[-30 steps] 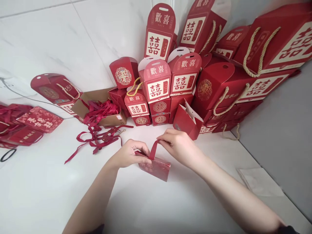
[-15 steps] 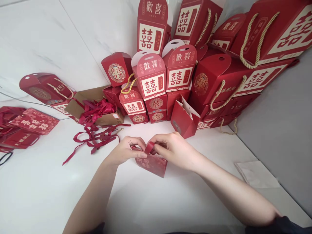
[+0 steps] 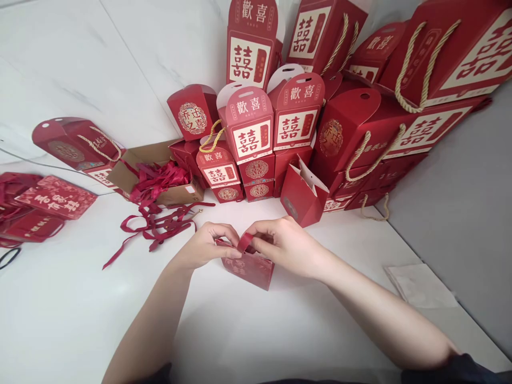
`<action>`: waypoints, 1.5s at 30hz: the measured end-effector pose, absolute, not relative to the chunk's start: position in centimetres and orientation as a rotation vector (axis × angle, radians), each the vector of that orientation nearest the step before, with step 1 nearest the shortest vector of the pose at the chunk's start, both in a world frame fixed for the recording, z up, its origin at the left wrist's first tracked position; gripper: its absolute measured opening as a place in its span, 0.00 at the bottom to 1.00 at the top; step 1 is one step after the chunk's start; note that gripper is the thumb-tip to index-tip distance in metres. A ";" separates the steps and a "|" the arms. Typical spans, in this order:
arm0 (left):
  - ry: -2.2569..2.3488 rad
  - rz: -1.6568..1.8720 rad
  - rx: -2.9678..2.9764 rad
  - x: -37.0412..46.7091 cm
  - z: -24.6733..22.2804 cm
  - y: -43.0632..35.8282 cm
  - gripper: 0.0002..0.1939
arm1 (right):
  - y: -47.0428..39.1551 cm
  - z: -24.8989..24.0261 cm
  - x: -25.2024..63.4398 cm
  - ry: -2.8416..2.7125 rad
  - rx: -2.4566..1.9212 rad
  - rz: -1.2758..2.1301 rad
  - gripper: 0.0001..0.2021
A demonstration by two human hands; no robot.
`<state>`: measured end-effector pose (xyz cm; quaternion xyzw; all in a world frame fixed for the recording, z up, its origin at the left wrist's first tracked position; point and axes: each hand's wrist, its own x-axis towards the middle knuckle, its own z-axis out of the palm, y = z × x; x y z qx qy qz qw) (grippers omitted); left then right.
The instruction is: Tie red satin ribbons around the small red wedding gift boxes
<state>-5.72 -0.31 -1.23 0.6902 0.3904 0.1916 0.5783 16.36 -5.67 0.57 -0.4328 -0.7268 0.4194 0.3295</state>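
Observation:
A small red paper gift bag (image 3: 252, 273) stands on the white table between my hands, its printed side towards me. My left hand (image 3: 208, 244) pinches the bag's upper left edge between thumb and fingers. A red ribbon (image 3: 245, 241) arches up in a loop at the bag's mouth. The fingers of my right hand (image 3: 282, 246) close on this ribbon just above the top edge. Where the ribbon's ends run inside the bag is hidden by my fingers.
Stacked red gift boxes (image 3: 248, 128) line the back wall, some with rope handles. A red paper bag (image 3: 304, 192) stands before them. At left are a cardboard box (image 3: 184, 196) of ribbons, loose ribbons (image 3: 160, 226) and flat red bags (image 3: 56, 197). White sheets (image 3: 420, 285) lie right.
Almost nothing differs. Both hands keep their grip on the bag and ribbon, and the view has shifted very slightly.

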 end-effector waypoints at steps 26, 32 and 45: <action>0.923 0.608 1.852 -5.7 -1.8 -0.1 0.18 | -3.4 -1.7 16.7 -2.162 -0.757 1.054 0.05; 1.415 0.857 1.970 -4.4 0.1 -2.8 0.22 | -4.3 -1.6 15.9 -2.143 -1.166 0.484 0.04; 1.310 0.663 1.922 -3.0 1.1 -5.3 0.07 | -5.5 -3.6 13.3 -1.926 -1.262 0.313 0.04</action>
